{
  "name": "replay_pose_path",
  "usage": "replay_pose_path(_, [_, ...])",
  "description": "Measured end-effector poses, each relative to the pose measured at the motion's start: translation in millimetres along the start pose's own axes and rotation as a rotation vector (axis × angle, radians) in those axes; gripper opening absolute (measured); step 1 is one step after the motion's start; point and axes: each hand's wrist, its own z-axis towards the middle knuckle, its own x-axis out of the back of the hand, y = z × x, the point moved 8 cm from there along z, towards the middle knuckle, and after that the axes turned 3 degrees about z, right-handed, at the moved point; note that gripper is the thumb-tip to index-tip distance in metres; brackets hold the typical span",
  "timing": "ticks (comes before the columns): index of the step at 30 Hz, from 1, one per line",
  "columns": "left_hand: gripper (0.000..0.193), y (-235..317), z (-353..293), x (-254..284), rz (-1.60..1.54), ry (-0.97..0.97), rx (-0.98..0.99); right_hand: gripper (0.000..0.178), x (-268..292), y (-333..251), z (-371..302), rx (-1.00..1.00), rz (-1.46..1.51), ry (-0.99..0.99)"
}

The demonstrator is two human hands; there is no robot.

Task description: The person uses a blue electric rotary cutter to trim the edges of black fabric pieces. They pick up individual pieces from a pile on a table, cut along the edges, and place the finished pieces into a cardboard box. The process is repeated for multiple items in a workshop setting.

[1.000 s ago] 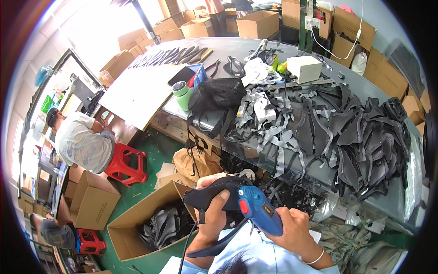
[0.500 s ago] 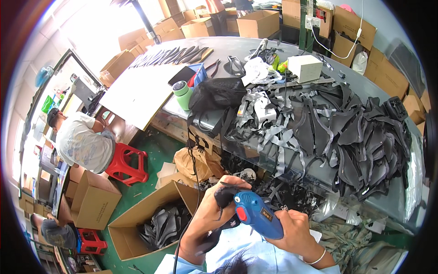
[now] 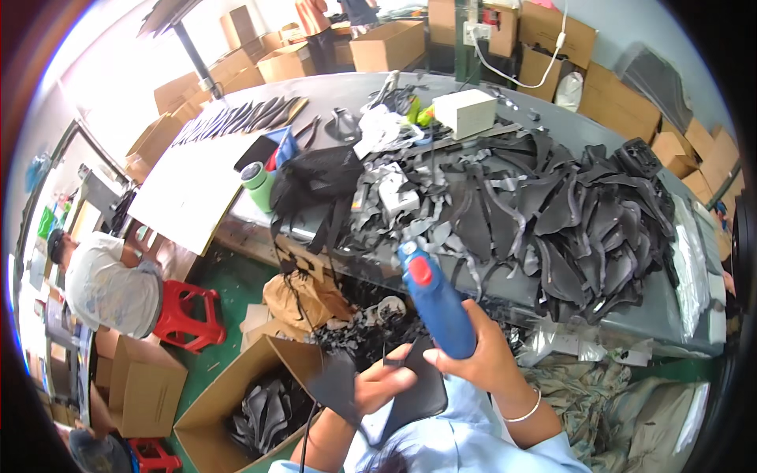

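In the lower centre of the frame, the left hand (image 3: 382, 386) is blurred, its fingers part spread against a black piece (image 3: 422, 386); how firm the hold is, I cannot tell. The right hand (image 3: 471, 343), just to the right, is wrapped round a blue tool (image 3: 440, 307) with 1 red button (image 3: 420, 270). The tool's top end points to the frame's centre, apart from the piece.

As for progress, 1 piece is in hand. A box (image 3: 197, 418) at lower left holds a batch of dark parts (image 3: 264, 414), and a far bigger pile (image 3: 583, 229) covers the right of the table (image 3: 690, 307). Whether either lot is finished cannot be told. Grey scraps (image 3: 398, 189) lie left of the pile, and a row of dark strips (image 3: 240, 118) sits at upper left.

Faint print seems to mark the carton (image 3: 150, 390) at left, too small to read. No label can be made out on the tool, and none on the green bottle (image 3: 257, 188).
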Motion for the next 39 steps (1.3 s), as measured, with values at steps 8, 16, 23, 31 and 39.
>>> replay_pose_path(8, [0.046,-5,23,4,-0.012,0.362,-0.316,0.047,21,11,4,0.079,0.067,0.326])
replay_pose_path(16, [0.036,55,-10,32,-0.219,0.576,-0.843,0.055,-11,6,-34,0.203,-0.516,0.117])
replay_pose_path(23, [0.038,63,-25,38,-0.11,0.643,-0.987,0.053,-27,-1,-39,0.291,-0.546,0.046])
replay_pose_path(31, [0.038,73,-38,40,0.104,0.704,-0.815,0.056,-22,-2,-39,0.254,-0.501,0.026])
replay_pose_path(39, [0.033,96,-50,49,0.077,0.623,-0.593,0.045,-17,-1,-47,0.412,-0.749,0.023])
